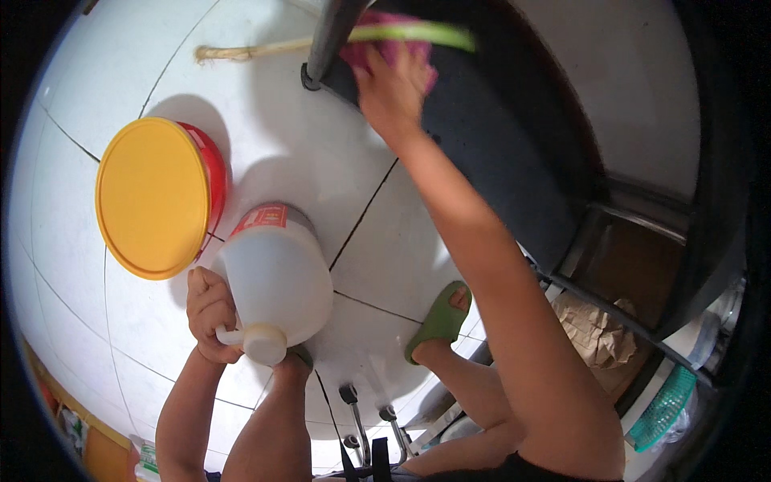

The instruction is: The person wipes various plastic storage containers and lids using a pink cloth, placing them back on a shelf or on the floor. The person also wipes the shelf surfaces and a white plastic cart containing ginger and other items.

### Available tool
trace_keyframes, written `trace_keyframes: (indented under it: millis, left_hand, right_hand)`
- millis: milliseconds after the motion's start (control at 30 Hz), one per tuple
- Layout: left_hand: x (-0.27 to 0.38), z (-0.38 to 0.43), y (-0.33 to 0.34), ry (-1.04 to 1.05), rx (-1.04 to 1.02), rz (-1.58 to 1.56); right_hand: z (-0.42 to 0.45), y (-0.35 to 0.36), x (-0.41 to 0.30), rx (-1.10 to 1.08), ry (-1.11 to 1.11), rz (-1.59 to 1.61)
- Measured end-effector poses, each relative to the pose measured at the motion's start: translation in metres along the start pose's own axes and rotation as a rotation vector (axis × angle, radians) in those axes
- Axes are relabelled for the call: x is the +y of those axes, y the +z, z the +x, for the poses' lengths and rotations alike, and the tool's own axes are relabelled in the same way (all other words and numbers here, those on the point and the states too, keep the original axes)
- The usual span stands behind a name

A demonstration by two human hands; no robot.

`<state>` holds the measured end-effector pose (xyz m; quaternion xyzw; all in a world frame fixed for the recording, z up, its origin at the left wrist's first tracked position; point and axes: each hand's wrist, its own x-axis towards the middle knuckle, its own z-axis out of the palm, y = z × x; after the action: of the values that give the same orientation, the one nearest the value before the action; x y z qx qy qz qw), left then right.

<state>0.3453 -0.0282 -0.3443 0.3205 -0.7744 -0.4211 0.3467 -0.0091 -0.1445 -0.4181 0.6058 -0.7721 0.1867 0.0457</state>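
Note:
My left hand (211,316) grips the handle of a translucent white plastic jug (277,283), which stands on the floor with its pale screw cap toward me. A red label with writing wraps its side. My right arm stretches forward to a dark, low surface, where my right hand (394,87) presses on a bunched pink cloth (415,57). A long thin stick (259,50), tan with a frayed end and bright green at the other, crosses by the cloth; whether my right hand also holds it is unclear.
A red bucket (214,169) with a yellow lid (153,199) stands left of the jug. A grey metal leg (331,42) rises beside the dark surface (494,138). Crumpled brown paper (596,331) and a turquoise basket (665,403) are at right. Metal chair legs (361,416) are near my feet.

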Motion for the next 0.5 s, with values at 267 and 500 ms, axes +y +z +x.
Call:
trace_keyframes:
  millis: [267, 500]
  left_hand:
    - [0.002, 0.011, 0.018, 0.017, 0.023, 0.002]
    - [0.003, 0.020, 0.028, 0.042, -0.029, 0.039]
  right_hand:
    - [-0.088, -0.052, 0.052, -0.070, -0.330, -0.005]
    - [-0.205, -0.145, 0.160, -0.311, -0.204, -0.224]
